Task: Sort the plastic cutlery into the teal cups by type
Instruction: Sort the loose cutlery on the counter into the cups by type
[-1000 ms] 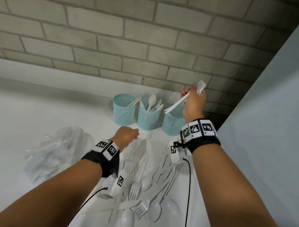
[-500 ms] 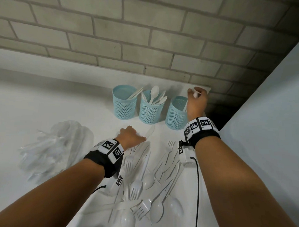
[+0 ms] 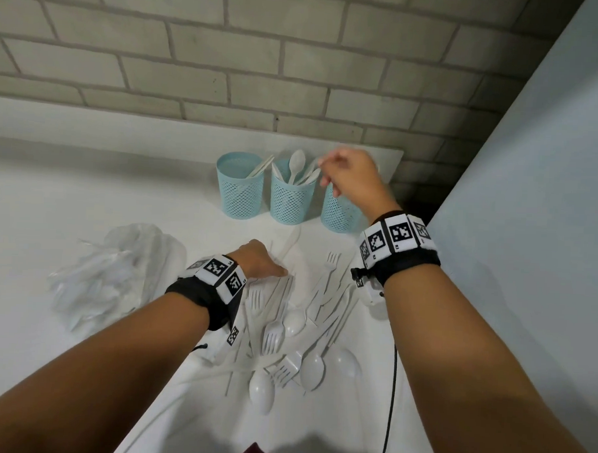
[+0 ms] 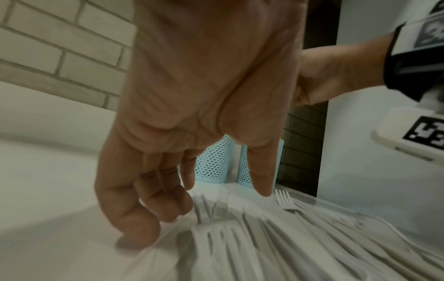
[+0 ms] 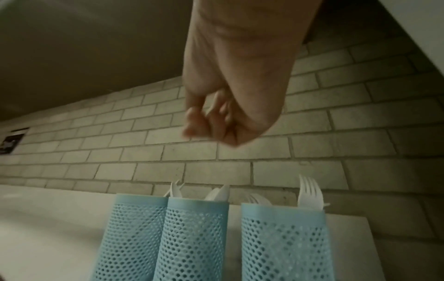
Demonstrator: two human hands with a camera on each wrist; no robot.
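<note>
Three teal mesh cups stand in a row by the wall. The left cup (image 3: 239, 189) holds knives, the middle cup (image 3: 289, 200) spoons, and the right cup (image 3: 337, 214) forks (image 5: 310, 192). My right hand (image 3: 347, 177) hovers over the right cup, its fingers loosely curled and empty (image 5: 211, 121). A pile of white plastic cutlery (image 3: 297, 322) lies on the white table (image 3: 69, 199). At the pile's far left edge rests my left hand (image 3: 263, 264), its bent fingertips (image 4: 144, 228) touching the table and cutlery without gripping. A white knife (image 3: 290, 244) lies just beyond it.
A crumpled clear plastic bag (image 3: 117, 273) lies to the left of the pile. A brick wall (image 3: 297, 72) runs behind the cups. A pale panel (image 3: 531, 202) closes off the right side. A black cable (image 3: 391, 401) hangs from my right wrist.
My right hand lowered the fork into the right cup, let go, and now hangs empty above it. My left hand stayed at the pile's edge.
</note>
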